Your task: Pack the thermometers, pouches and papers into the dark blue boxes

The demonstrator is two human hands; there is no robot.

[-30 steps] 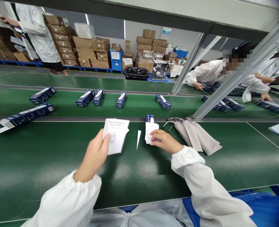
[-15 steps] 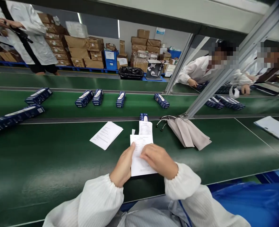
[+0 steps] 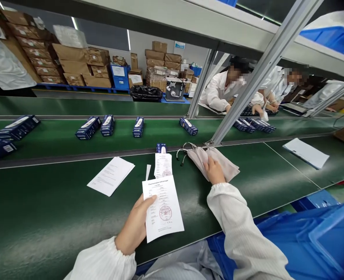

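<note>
Fingers of the left hand (image 3: 134,227) are clasping a printed sheet (image 3: 163,210) by its left edge, with the thumb lying on the printed face. The sheet, bearing a round red stamp, is being held just above the near part of the green surface (image 3: 43,217), directly in front of the person. The right hand (image 3: 214,172) is resting on a fanned pile of grey pouches (image 3: 224,167) lying on the surface to the right of the sheet. Its fingers are pressing onto the pile, and whether they are gripping a pouch cannot be told. Between the two hands a stack of sheets (image 3: 163,164) is lying flat, with a small blue box (image 3: 161,147) standing just behind it and a narrow paper strip (image 3: 147,172) just to its left. A loose sheet (image 3: 111,181) is lying further left. Beyond, blue cartons (image 3: 107,125) are lying spaced along a conveyor belt (image 3: 58,136), and a person in a white coat (image 3: 218,91) is bending over its far right end.
</note>
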